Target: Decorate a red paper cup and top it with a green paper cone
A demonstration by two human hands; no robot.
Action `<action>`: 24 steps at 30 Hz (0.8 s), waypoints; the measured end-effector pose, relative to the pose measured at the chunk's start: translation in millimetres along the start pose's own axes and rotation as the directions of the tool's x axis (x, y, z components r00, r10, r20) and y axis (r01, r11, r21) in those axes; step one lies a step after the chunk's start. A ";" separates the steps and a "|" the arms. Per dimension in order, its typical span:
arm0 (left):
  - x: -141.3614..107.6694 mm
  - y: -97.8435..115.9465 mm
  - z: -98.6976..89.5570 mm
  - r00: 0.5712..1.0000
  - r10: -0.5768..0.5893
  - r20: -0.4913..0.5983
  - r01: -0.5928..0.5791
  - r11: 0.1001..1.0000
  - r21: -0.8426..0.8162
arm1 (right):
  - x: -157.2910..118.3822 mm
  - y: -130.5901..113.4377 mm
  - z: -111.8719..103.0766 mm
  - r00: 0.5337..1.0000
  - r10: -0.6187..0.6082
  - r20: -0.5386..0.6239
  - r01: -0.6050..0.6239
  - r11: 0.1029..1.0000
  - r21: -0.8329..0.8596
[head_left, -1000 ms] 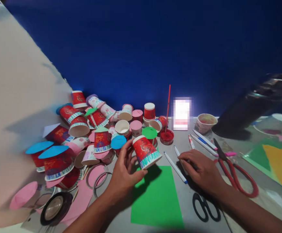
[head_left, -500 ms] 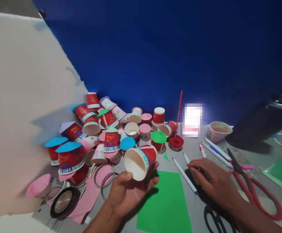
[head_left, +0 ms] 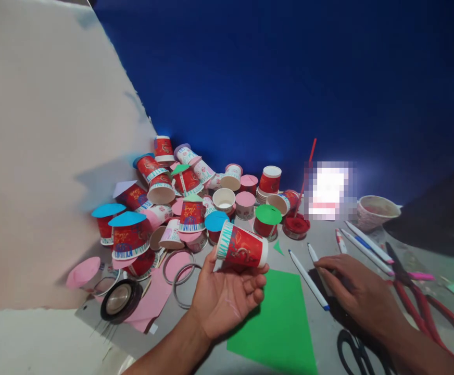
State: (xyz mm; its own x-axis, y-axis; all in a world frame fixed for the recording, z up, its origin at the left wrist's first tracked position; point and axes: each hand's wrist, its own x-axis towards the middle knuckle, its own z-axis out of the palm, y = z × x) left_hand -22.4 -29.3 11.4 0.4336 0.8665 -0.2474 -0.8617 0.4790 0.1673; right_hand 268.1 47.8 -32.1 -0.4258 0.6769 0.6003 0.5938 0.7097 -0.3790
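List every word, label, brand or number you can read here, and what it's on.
None can be read for certain.
Red cup in the left hand: gold design and teal strokes, no clear word.
Blue-topped cup at left: blue marks, too blurred.
Bright panel: pixelated, unreadable.

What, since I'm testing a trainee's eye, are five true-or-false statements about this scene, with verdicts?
1. The left hand holds a red-and-white paper cup. True.
2. That cup stands upright. False: it is tipped on its side.
3. The right hand grips red-handled scissors. False: the red-handled metal scissors lie on the grey table, to its right.
4. A white marker with blue ends lies left of the right hand. True.
5. A round green paper disc lies flat on the table. False: it tops another red paper cup.
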 end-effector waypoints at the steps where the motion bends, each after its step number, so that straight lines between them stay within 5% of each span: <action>1: 0.0 -0.5 -0.6 1.000 0.014 -0.004 -0.014 1.000 0.000 | -0.3 0.5 0.2 1.000 -0.007 0.003 0.007 1.000 0.004; 8: -0.4 -2.8 -1.1 0.999 0.020 -0.026 -0.019 0.999 0.043 | -2.6 0.9 1.8 1.000 -0.014 0.001 0.014 1.000 -0.004; 12: -2.9 -8.9 -2.1 0.975 0.218 -0.045 -0.184 0.904 0.385 | -1.2 -2.7 0.9 1.000 -0.005 0.002 0.005 1.000 0.021; 14: -5.3 -13.0 -1.6 0.932 0.363 0.015 -0.280 0.690 0.668 | -0.7 -6.2 -1.1 0.999 0.028 0.018 -0.029 0.999 0.045; 16: -7.9 -16.0 0.5 0.883 0.453 0.124 -0.302 0.345 0.889 | -0.4 -11.6 -3.7 0.995 0.063 0.073 -0.070 0.993 0.094; 19: -9.7 -17.9 5.9 0.824 0.468 0.319 -0.274 -0.164 0.948 | 1.4 -23.3 -7.4 0.983 0.044 0.178 -0.076 0.981 0.177; 21: -8.7 -18.8 8.8 0.803 0.427 0.415 -0.270 -0.360 0.893 | 3.3 -32.2 -9.4 0.976 -0.007 0.219 -0.036 0.981 0.193; 24: -4.3 -21.8 10.3 0.813 0.324 0.484 -0.279 -0.512 0.812 | 6.3 -43.2 -12.0 0.965 -0.076 0.250 0.029 0.982 0.187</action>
State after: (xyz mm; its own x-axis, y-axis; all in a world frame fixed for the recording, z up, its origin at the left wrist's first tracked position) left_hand -2.7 -42.0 18.6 0.2009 0.9278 0.3145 0.5347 -0.3729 0.7583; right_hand 248.0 19.1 -3.5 -0.6270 0.6482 0.4321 0.4430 0.7529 -0.4868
